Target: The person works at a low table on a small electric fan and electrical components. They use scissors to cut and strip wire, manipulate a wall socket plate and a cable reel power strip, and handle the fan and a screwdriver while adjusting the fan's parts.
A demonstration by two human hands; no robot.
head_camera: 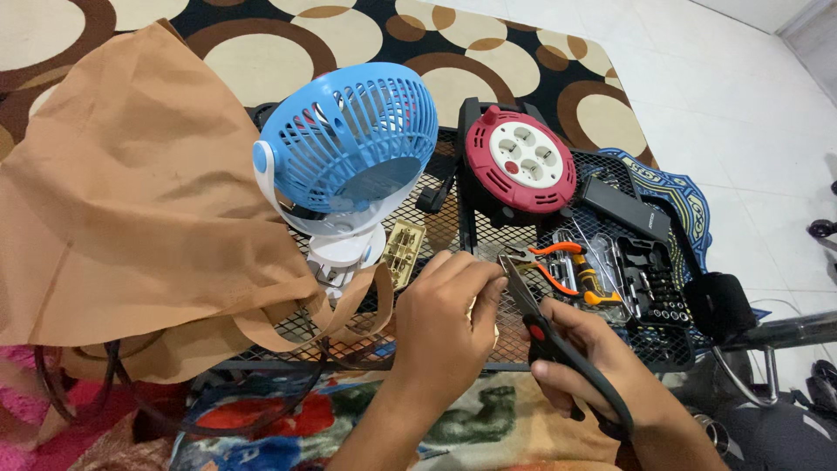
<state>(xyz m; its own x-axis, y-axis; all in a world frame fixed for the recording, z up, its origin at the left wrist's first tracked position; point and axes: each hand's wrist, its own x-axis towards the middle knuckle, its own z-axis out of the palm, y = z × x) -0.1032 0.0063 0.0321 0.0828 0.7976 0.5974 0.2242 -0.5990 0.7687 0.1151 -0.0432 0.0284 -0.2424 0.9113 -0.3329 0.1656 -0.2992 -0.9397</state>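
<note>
So the right hand [580, 353] has its fingers wrapped around the black handles of the scissors [545, 327], blades pointing up-left toward the left hand [445, 314]. Left fingers are curled shut on something small, can't tell what, right at the blade tips near the mesh table's [471, 231] front edge.

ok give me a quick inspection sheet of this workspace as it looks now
surface: black wire mesh table.
job's things: black-handled scissors; a small item hidden in the left hand.
clutter: blue fan, brown cloth bag, orange pliers, bit set case.
grippers: left hand closed around the small item; right hand grips the scissors.
cables: red cord reel.
surroundings: circle-patterned rug, white tile floor.
</note>
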